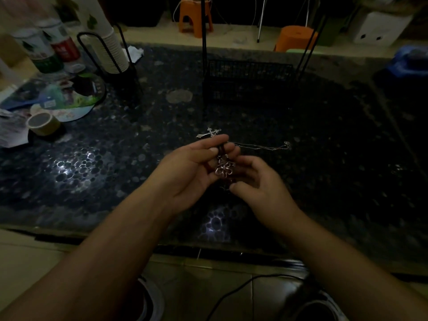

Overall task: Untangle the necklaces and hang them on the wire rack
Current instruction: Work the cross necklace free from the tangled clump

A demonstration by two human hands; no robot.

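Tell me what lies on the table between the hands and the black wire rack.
In the head view, a silver cross pendant with its thin chain lies just beyond the left hand; past it, bare dark tabletop runs to the wire rack.

The room is dim. A dark pebble-patterned table [97, 163] fills most of the view, with two bright glare spots at 9 and 6 o'clock. Beyond its far edge, pale floor [148, 33] carries an orange stool [195, 16] at 12 o'clock and a second orange stool [295, 38] at 1 o'clock. Glossy floor tiles [196, 290] show at 6 o'clock.
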